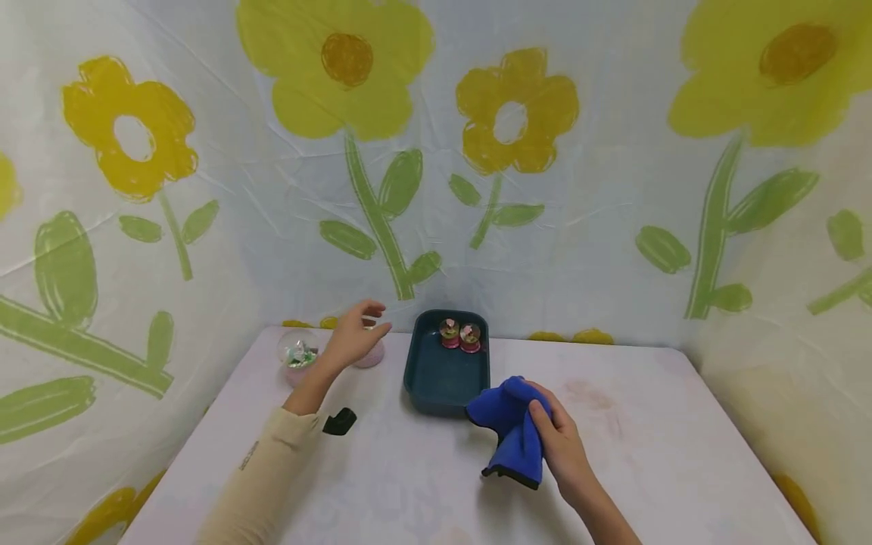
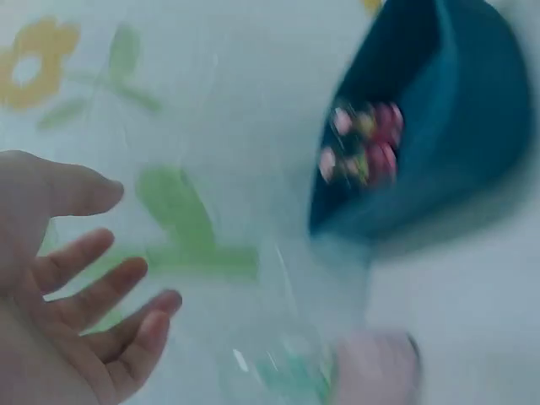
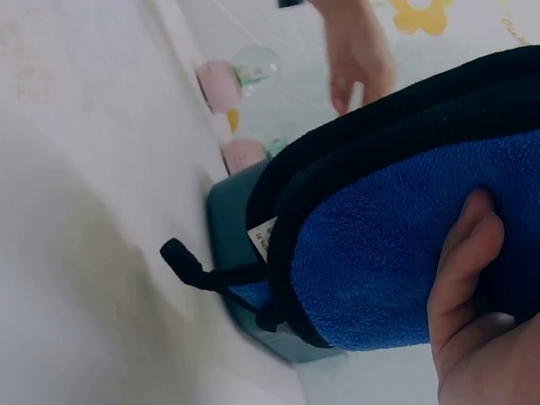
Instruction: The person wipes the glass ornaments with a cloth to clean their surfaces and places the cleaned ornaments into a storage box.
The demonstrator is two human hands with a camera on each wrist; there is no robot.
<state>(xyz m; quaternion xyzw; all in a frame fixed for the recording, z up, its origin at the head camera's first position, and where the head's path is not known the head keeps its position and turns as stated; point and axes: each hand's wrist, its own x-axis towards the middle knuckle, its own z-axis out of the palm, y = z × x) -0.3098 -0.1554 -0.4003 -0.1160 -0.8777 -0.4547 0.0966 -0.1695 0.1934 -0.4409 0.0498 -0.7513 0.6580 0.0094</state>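
My right hand grips a blue cloth with black edging, bunched up and held over the table in front of the teal tray. In the right wrist view the cloth shows a black loop and a white label, with thumb and fingers pinching its side. My left hand reaches out with fingers spread and holds nothing. Just beyond it, partly hidden by it, stands a snow globe with a pink base. Another snow globe, also pink-based, is left of my forearm.
Two small globes with reddish-pink bases stand in the far right of the teal tray. A small dark object lies beside my left sleeve. Flower-printed sheets hang behind and on both sides of the white table.
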